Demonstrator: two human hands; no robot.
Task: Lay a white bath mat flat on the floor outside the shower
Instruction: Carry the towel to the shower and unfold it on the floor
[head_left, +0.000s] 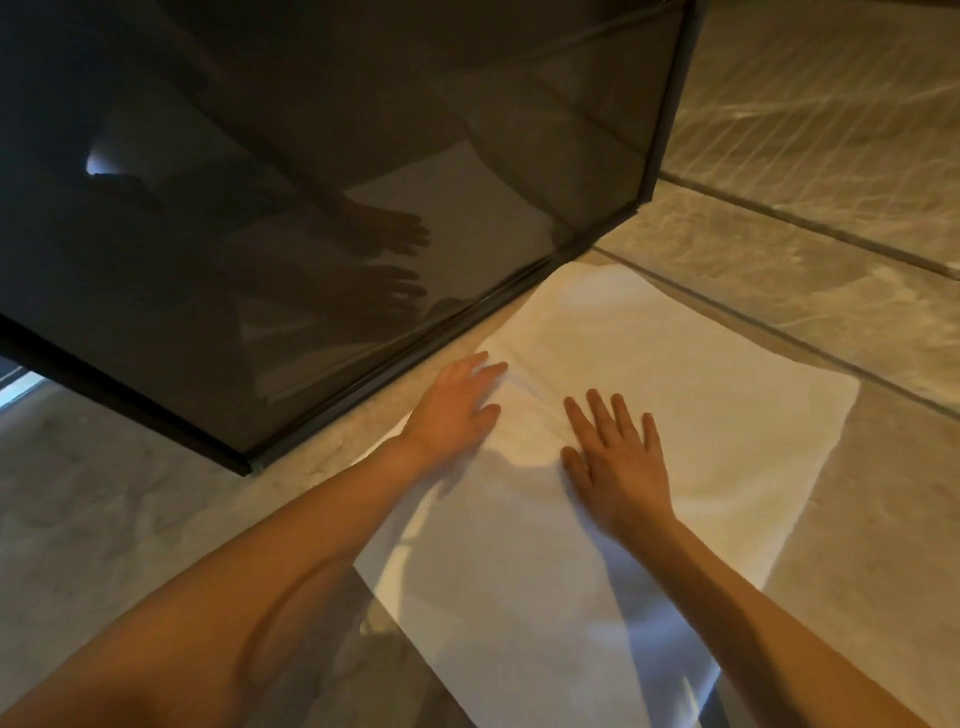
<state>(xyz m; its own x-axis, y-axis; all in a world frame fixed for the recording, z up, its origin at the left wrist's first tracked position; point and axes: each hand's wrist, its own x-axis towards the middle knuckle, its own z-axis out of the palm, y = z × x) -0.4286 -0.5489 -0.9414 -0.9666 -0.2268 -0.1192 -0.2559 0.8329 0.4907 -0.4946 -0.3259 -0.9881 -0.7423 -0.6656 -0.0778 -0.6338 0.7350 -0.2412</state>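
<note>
A white bath mat (691, 395) lies spread on the stone floor, its long edge close beside the shower's dark glass panel (291, 218). My left hand (452, 410) rests palm down on the mat's edge nearest the glass, fingers spread. Palm down as well, my right hand (618, 462) presses on the middle of the mat with fingers apart. A slight crease runs between the two hands. Neither hand grips anything.
The glass panel's dark frame (670, 104) rises at the mat's far corner, and its bottom rail (415, 358) runs along the floor. Beige marble floor tiles (857, 545) surround the mat. The glass reflects my hands and the mat.
</note>
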